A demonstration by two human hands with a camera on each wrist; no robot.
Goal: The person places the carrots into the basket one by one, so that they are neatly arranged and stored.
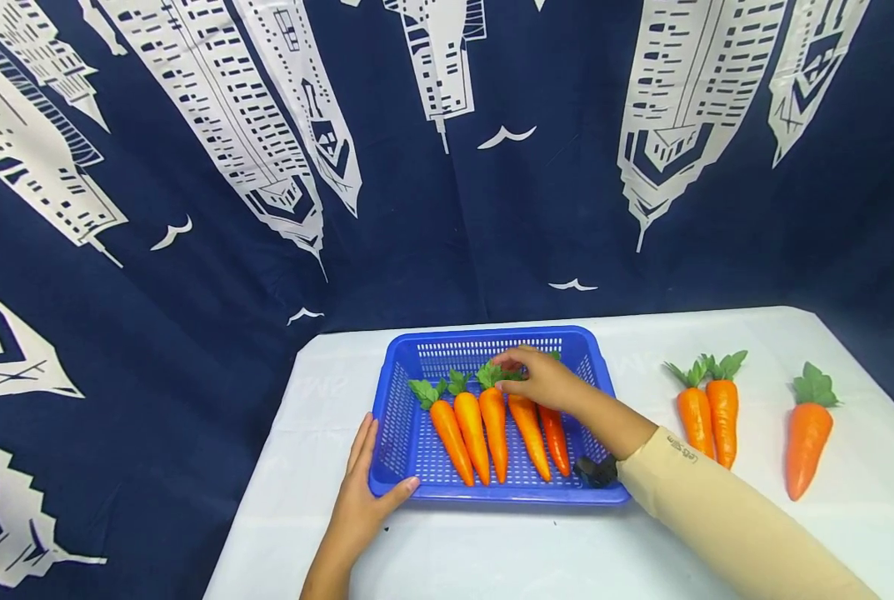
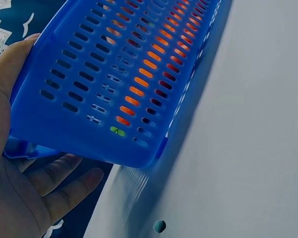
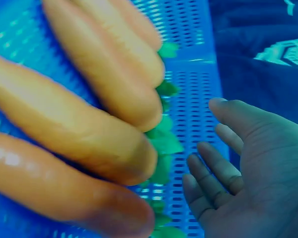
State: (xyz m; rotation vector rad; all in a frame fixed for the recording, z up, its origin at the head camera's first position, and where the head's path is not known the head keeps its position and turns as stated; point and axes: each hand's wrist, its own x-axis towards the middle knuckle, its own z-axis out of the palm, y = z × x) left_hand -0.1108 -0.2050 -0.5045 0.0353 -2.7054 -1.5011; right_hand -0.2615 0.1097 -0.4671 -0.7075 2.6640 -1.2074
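A blue perforated plastic basket (image 1: pixel 506 495) holds several orange carrots (image 1: pixel 495 429) with green leafy tops, lying side by side with their leaves toward the back. My left hand (image 1: pixel 360 504) rests against the basket's front left corner. Its thumb lies at the front rim and its fingers stretch along the left side, as the left wrist view also shows. Over the leafy ends of the right-hand carrots in the basket is my right hand (image 1: pixel 540 379). In the right wrist view this hand (image 3: pixel 253 168) has loosely bent fingers with nothing between them, apart from the carrots.
On the white table (image 1: pixel 304 450), right of the basket, two carrots (image 1: pixel 722 417) lie close together. A single carrot (image 1: pixel 808 442) lies farther right. Behind the table hangs a dark blue cloth (image 1: pixel 447 242) printed with white buildings and birds.
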